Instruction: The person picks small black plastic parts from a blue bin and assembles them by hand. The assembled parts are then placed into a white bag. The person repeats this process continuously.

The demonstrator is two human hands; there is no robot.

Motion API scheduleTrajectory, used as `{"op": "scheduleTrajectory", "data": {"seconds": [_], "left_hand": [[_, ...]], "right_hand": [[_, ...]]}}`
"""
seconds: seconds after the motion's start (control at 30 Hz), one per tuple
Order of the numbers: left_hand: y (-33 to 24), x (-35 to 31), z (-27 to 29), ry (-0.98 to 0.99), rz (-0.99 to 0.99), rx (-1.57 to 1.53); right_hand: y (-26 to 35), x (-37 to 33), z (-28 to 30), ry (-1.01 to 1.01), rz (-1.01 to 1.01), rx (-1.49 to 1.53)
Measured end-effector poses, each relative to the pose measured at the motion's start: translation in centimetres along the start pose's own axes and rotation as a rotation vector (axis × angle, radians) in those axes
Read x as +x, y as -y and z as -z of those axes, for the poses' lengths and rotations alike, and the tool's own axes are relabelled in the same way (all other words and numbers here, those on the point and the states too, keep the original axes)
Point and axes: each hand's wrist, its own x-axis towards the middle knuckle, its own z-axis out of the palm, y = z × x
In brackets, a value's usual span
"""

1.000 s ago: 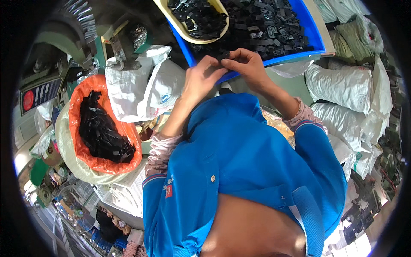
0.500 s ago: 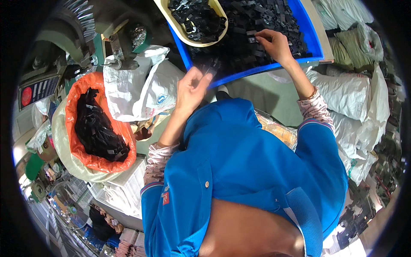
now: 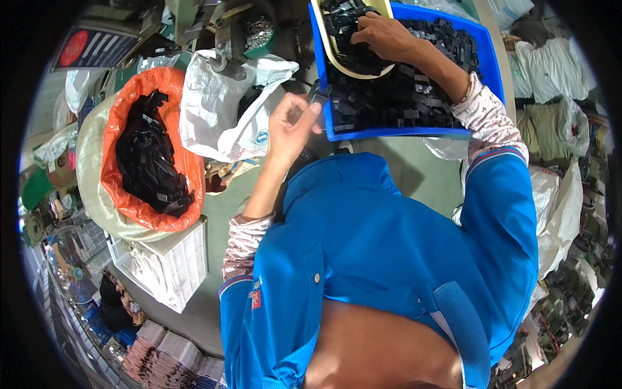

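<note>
My left hand (image 3: 289, 129) is closed in a pinch, with a small black plastic piece (image 3: 316, 96) upright between thumb and fingers, just left of the blue bin (image 3: 402, 134). My right hand (image 3: 387, 37) reaches over the cream-yellow tub (image 3: 332, 55). Its fingers are bent together and dip among the black parts (image 3: 340, 23) lying there; what the fingertips grip is hidden. Many more small black plastic parts (image 3: 414, 97) fill the blue bin, around and below the tub.
To the left stands a sack with an orange liner (image 3: 113, 188), full of black strip-like parts (image 3: 146, 155). A white woven bag (image 3: 210, 123) sits between it and the bin. Below is a white plastic crate (image 3: 188, 266). Filled sacks (image 3: 551, 71) line the right side.
My right hand has gone from the parts in the blue bin leftward to the cream-yellow tub. My left hand still pinches a black piece, now held more upright. The whole view has shifted.
</note>
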Motion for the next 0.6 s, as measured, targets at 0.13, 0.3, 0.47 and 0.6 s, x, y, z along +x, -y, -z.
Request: {"op": "scheduleTrajectory", "data": {"seconds": [0.13,0.3,0.47,0.6], "left_hand": [[1.1,0.4,1.9,0.026,-0.069,-0.011],[0.3,1.3,3.0,-0.009,-0.162,-0.295],[0.4,1.6,6.7,-0.018,-0.200,-0.257],[0.5,1.5,9.2,-0.081,-0.249,-0.230]], "right_hand": [[-0.6,0.2,1.8,-0.168,0.089,0.413],[3.9,0.6,3.3,-0.249,0.030,0.905],[9.9,2.7,5.0,-0.108,-0.213,1.389],[11.9,5.1,4.0,-0.058,-0.172,1.575]]}}
